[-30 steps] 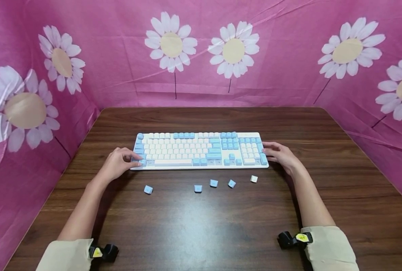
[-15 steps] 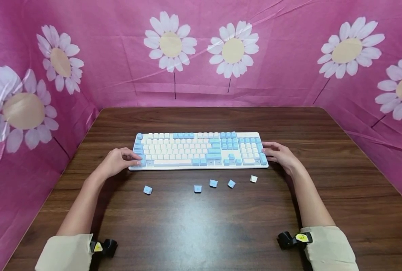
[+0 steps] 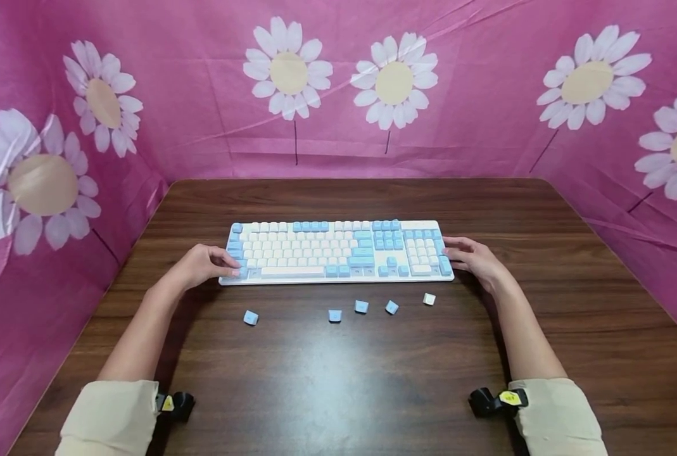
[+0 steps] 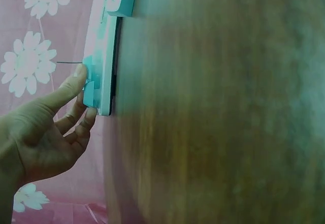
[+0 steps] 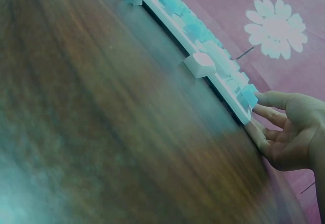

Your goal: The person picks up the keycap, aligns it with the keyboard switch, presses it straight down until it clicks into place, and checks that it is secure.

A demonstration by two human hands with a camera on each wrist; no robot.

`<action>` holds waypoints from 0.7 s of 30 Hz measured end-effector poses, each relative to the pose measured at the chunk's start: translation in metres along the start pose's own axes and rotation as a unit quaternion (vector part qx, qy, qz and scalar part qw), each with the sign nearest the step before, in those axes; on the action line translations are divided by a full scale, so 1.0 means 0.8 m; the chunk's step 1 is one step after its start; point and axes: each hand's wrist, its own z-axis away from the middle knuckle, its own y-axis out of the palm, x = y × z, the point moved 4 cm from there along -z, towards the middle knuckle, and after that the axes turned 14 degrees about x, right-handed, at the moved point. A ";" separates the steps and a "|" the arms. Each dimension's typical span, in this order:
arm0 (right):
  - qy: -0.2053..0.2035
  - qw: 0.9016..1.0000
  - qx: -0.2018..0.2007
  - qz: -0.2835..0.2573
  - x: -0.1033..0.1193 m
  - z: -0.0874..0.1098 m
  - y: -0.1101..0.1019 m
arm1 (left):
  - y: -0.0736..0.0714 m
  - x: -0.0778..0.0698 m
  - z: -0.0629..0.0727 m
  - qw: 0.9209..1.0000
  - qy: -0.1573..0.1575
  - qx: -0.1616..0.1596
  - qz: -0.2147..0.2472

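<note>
A white and light-blue keyboard (image 3: pixel 292 256) lies flat on the table, its front row showing gaps where keycaps are absent. My left hand (image 3: pixel 201 266) grips its left end. In the left wrist view, that thumb rests against a blue corner keycap (image 4: pixel 89 94) while the other fingers curl at the end of the keyboard. At the opposite end my right hand (image 3: pixel 475 261) holds the keyboard's side, the thumb near a blue keycap (image 5: pixel 249 96) and the fingers around the edge. Loose blue keycaps (image 3: pixel 335 315) and a white keycap (image 3: pixel 429 299) lie in front.
Brown wood-grain table (image 3: pixel 315 380) extends around the keyboard. A pink cloth (image 3: pixel 338 145) printed with daisies hangs behind and along both sides. Each sleeve carries a black wrist mount (image 3: pixel 175 406).
The left sleeve and wrist mount have shifted slightly forward, and the left thumb and index finger are a little closer together. Keyboard, loose keycaps and right hand stay practically in place.
</note>
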 end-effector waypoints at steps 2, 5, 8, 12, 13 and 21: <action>0.003 1.000 -0.001 -0.001 0.000 0.000 -0.001 | -0.002 -0.003 -0.001 1.000 -0.008 0.003 -0.007; 0.003 1.000 0.001 0.000 0.000 0.001 -0.003 | -0.004 -0.008 -0.004 1.000 -0.013 0.008 -0.024; 0.001 1.000 0.001 -0.002 0.002 0.003 -0.003 | -0.004 -0.011 -0.008 0.999 -0.023 0.017 -0.039; 0.001 1.000 0.006 -0.002 0.003 0.004 -0.001 | -0.003 -0.010 -0.008 0.998 -0.043 0.033 -0.045; 0.001 1.000 0.008 -0.004 0.003 0.003 0.000 | -0.002 -0.008 -0.008 0.997 -0.047 0.035 -0.045; 0.003 1.000 0.000 -0.002 0.002 0.000 0.001 | -0.003 -0.005 -0.005 0.998 -0.038 0.028 -0.032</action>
